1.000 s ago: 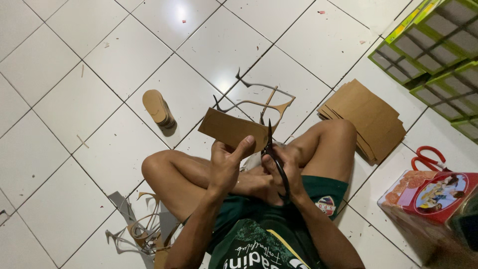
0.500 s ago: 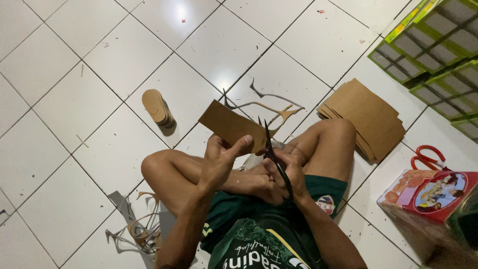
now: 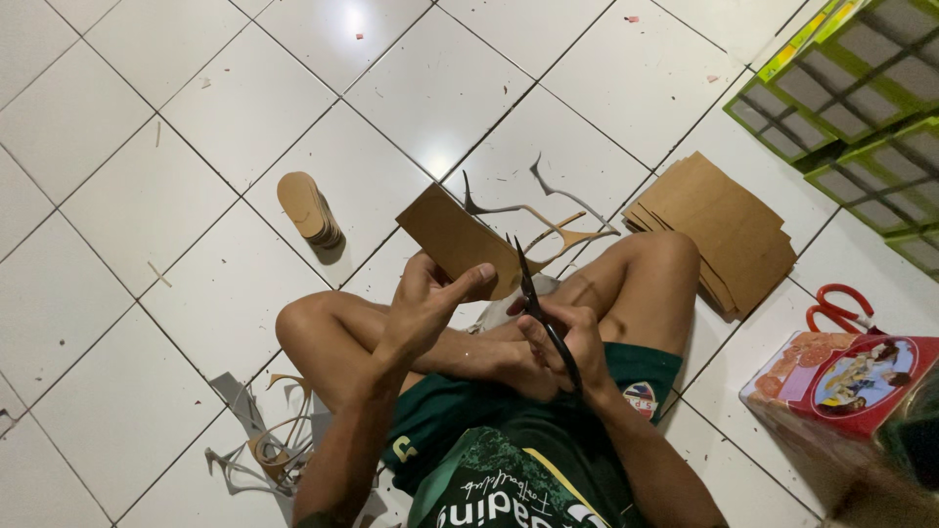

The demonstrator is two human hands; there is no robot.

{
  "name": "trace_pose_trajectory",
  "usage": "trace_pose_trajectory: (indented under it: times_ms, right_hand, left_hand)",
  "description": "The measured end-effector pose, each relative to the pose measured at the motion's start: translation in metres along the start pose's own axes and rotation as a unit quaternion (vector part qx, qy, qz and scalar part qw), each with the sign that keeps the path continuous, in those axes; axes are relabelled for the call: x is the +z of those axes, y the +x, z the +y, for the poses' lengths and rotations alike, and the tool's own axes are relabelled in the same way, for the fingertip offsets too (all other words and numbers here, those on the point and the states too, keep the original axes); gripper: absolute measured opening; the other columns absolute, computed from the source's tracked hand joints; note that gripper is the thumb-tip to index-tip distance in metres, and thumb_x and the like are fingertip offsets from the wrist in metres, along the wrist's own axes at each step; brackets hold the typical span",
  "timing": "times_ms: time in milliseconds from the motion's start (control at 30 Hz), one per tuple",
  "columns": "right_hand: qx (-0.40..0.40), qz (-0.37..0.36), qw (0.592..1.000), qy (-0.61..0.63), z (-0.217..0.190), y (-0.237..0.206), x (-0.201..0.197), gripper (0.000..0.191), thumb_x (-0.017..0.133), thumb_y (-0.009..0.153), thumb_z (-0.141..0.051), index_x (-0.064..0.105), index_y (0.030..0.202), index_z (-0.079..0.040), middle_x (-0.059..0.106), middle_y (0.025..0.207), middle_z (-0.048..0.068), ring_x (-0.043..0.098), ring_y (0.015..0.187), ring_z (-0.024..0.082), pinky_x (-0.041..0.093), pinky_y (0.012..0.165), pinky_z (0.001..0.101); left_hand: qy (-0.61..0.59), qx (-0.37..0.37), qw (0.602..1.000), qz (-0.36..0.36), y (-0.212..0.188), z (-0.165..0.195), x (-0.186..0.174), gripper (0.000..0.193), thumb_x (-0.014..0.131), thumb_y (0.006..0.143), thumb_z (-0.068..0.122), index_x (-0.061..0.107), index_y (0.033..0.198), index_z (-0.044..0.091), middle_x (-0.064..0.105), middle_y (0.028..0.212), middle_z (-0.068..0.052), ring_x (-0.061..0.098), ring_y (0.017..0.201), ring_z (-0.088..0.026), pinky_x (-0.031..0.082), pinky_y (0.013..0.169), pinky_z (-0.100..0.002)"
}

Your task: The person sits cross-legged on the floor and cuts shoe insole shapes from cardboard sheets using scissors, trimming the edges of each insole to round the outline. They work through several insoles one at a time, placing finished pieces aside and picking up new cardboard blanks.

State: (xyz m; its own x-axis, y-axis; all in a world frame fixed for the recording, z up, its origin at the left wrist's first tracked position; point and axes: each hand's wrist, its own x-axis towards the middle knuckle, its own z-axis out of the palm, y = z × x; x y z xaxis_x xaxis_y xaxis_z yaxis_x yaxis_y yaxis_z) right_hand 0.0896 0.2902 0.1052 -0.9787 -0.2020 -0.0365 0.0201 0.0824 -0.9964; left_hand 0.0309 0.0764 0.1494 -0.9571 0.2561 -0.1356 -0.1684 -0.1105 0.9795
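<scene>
I sit cross-legged on a white tiled floor. My left hand [image 3: 426, 305] grips a brown cardboard piece [image 3: 453, 237] by its lower edge, thumb on top. My right hand [image 3: 565, 344] holds black scissors [image 3: 536, 305], blades pointing up and meeting the right edge of the cardboard. A thin cut-off cardboard strip [image 3: 548, 217] hangs from the far side of the piece.
A stack of cut oval cardboard shapes [image 3: 309, 208] stands at the left. A pile of brown cardboard sheets [image 3: 719, 227] lies by my right knee. Red scissors [image 3: 839, 309] and a colourful box [image 3: 846, 376] are at the right, green crates [image 3: 861, 88] top right, scraps [image 3: 266, 450] lower left.
My left hand has turned the cardboard piece and lifted it slightly. The scissors have worked further along its edge, and the offcut strip has swung to the right.
</scene>
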Motion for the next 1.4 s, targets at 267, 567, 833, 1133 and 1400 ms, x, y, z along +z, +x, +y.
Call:
trace_pose_trajectory:
  times_ms: [267,567,833,1133,1400]
  right_hand:
    - [-0.033,0.013,0.996,-0.083,0.003,-0.002,0.001,0.051,0.068,0.096,-0.05,0.071,0.089,0.001,0.057,0.056,-0.001,0.055,0.052,0.008,0.042,0.048,0.0264]
    - [-0.032,0.015,0.998,-0.059,0.004,0.004,0.007,0.05,0.064,0.098,-0.049,0.062,0.081,-0.001,0.058,0.063,0.002,0.056,0.058,0.009,0.044,0.053,0.0266]
    - [-0.015,0.014,0.999,-0.042,0.006,0.001,0.003,0.048,0.066,0.096,-0.047,0.068,0.087,0.0,0.057,0.061,0.001,0.056,0.055,0.008,0.043,0.049,0.0253]
    - [-0.043,0.007,0.997,-0.063,-0.005,-0.003,0.001,0.045,0.068,0.097,-0.042,0.074,0.105,0.002,0.065,0.065,0.004,0.062,0.059,0.009,0.048,0.055,0.0261]
    - [-0.038,0.016,0.993,-0.11,-0.01,-0.002,0.001,0.036,0.071,0.092,-0.033,0.074,0.099,0.002,0.068,0.063,0.006,0.064,0.057,0.011,0.05,0.054,0.028]
  left_hand:
    - [0.024,0.001,1.0,0.019,0.0,0.004,0.0,0.036,0.073,0.095,0.019,0.058,0.118,-0.005,0.071,0.103,-0.014,0.073,0.094,-0.016,0.064,0.08,-0.031]
    - [0.095,0.033,0.994,0.042,-0.008,0.001,0.008,0.036,0.071,0.097,0.018,0.058,0.124,-0.002,0.072,0.105,-0.01,0.069,0.089,-0.013,0.059,0.073,-0.029]
    - [0.05,0.051,0.997,0.0,-0.005,0.008,0.006,0.039,0.07,0.097,0.018,0.056,0.127,-0.003,0.073,0.11,-0.012,0.074,0.098,-0.015,0.066,0.082,-0.029]
    - [0.128,0.011,0.992,-0.006,-0.003,0.022,0.0,0.041,0.073,0.095,0.022,0.06,0.125,-0.002,0.075,0.1,-0.011,0.073,0.087,-0.015,0.062,0.07,-0.03]
    - [0.154,0.006,0.988,-0.018,0.001,0.02,-0.005,0.042,0.073,0.094,0.025,0.059,0.125,0.0,0.074,0.096,-0.01,0.074,0.08,-0.012,0.063,0.064,-0.026]
